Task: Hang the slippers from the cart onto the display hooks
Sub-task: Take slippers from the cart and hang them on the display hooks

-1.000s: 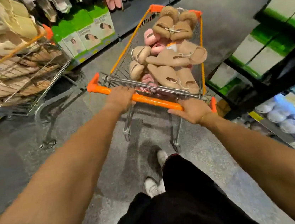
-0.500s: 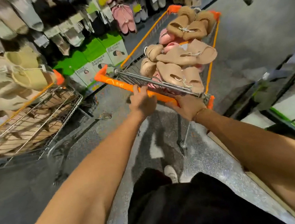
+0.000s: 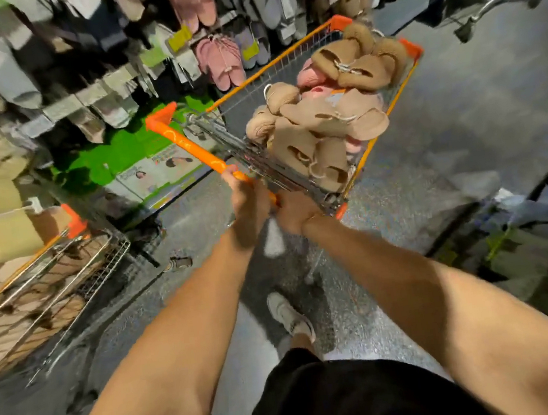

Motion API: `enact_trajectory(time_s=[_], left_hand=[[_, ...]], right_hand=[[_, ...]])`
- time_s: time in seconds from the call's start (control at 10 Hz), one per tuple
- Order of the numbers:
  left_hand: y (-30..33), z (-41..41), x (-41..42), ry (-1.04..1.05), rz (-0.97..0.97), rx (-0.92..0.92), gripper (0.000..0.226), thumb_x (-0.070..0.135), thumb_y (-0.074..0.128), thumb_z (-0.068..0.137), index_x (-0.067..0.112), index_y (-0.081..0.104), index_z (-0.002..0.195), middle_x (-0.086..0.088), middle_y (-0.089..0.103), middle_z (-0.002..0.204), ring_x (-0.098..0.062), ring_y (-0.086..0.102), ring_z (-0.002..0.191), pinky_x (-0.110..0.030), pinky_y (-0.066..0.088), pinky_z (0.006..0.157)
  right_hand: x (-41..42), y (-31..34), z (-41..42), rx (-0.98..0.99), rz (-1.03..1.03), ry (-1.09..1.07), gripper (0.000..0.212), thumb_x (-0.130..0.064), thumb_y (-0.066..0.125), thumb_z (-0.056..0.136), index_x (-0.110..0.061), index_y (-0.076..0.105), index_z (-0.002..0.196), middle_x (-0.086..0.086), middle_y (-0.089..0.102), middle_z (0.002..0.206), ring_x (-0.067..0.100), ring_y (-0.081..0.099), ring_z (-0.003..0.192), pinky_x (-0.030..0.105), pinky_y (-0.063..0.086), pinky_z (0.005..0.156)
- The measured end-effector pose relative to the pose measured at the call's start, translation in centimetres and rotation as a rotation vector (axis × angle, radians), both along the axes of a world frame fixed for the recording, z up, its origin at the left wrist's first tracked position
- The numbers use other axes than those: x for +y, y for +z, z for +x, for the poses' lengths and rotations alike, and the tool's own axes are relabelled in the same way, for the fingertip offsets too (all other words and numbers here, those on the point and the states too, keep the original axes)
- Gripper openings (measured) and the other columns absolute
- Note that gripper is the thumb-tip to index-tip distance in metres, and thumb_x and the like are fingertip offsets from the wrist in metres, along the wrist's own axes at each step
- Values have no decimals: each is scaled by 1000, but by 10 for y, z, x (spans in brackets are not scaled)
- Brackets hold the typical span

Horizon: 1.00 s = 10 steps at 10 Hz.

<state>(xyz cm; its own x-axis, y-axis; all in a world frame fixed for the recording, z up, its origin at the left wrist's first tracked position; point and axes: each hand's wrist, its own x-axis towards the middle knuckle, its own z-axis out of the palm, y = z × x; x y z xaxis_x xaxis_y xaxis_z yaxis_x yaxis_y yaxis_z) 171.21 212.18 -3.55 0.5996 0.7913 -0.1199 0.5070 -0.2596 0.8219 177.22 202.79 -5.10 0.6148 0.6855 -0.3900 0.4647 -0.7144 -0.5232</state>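
Both my hands are on the cart handle (image 3: pixel 189 145), close together near its right end. Left hand (image 3: pixel 247 200) is wrapped over the orange bar, fingers curled round it. Right hand (image 3: pixel 295 213) sits just beside it, touching it, also curled on the bar as far as I can tell; motion blur hides the fingertips. My read on the bunched grip at one end: it levers the cart (image 3: pixel 389 114) round, swinging its nose toward the display.

The slippers (image 3: pixel 328 124) are all in the cart basket at 1 o'clock, a loose heap of tan fuzzy pairs with some pink ones underneath, several tied in pairs by cord or small hangers. None in hand, so no hanging has begun; this is the positioning step.

The display wall (image 3: pixel 220 58) runs across 11 to 12 o'clock, hooks already hung with pink, grey and beige slippers. The hooks themselves are too blurred to pick out a free one. Green boxes (image 3: pixel 128 152) sit on the low shelf under it. A second cart (image 3: pixel 49 269) stands at 9 o'clock, stacked with pale slippers, close to my cart's path, so clipping it is a risk. One shoe (image 3: pixel 289 315) shows on the floor at 6 o'clock.
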Motion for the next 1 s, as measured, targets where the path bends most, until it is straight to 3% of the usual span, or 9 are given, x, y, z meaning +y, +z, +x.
enact_trajectory(time_s=[0.1,0.2,0.3,0.4,0.6,0.7,0.8,0.9,1.0], left_hand=[[-3,33,39,16,37,-14,19,53,43,86,41,43,100,3,54,91,-18,58,76,-30,54,74],[-9,69,75,104,-9,29,21,22,49,96,22,48,118,2,43,71,-20,48,57,-34,44,58],[-11,89,111,162,-65,80,43,13,42,97,28,38,138,2,45,74,-34,53,69,-48,53,72],[-21,108,144,227,-54,96,48,18,38,99,36,42,143,-6,55,85,-31,55,71,-50,56,74],[0,140,171,442,92,285,47,10,40,103,27,49,146,-18,63,125,-38,60,110,-33,44,88],[6,149,191,531,129,448,59,6,45,95,33,47,148,-22,62,126,-41,59,116,-42,47,97],[9,164,204,579,276,785,49,10,48,98,21,48,146,-26,49,138,-44,47,128,-50,41,104],[9,204,183,490,460,882,44,27,45,94,12,52,134,-26,42,141,-47,39,131,-54,34,105],[-10,260,140,34,602,736,60,42,55,79,7,53,127,-26,50,126,-46,49,116,-56,41,98]], right_hand=[[35,10,22,64,6,38,28,-29,45,100,-6,53,114,20,65,110,36,64,96,36,42,69],[48,17,51,57,110,114,28,-31,43,104,-7,56,107,23,66,106,39,62,99,36,39,72],[49,14,106,-9,327,181,31,-30,42,99,-10,57,81,18,64,83,36,60,81,33,35,67],[52,8,189,-153,393,157,33,-33,36,93,-12,58,79,15,63,76,35,59,74,35,35,63],[66,-13,367,-565,171,249,30,-27,46,88,-10,68,101,17,69,96,35,68,86,42,48,78],[66,-26,413,-552,74,462,23,-14,64,75,-4,74,94,18,70,99,34,72,90,37,57,73],[61,-37,428,-441,-93,709,33,-17,65,85,-10,67,118,20,56,128,40,57,118,45,49,94],[74,-37,429,-417,-176,819,45,-27,55,93,-21,51,137,15,34,139,41,51,118,47,49,96],[97,-32,417,-410,-190,891,48,-22,54,95,-21,45,142,18,30,139,44,56,106,46,51,87]])
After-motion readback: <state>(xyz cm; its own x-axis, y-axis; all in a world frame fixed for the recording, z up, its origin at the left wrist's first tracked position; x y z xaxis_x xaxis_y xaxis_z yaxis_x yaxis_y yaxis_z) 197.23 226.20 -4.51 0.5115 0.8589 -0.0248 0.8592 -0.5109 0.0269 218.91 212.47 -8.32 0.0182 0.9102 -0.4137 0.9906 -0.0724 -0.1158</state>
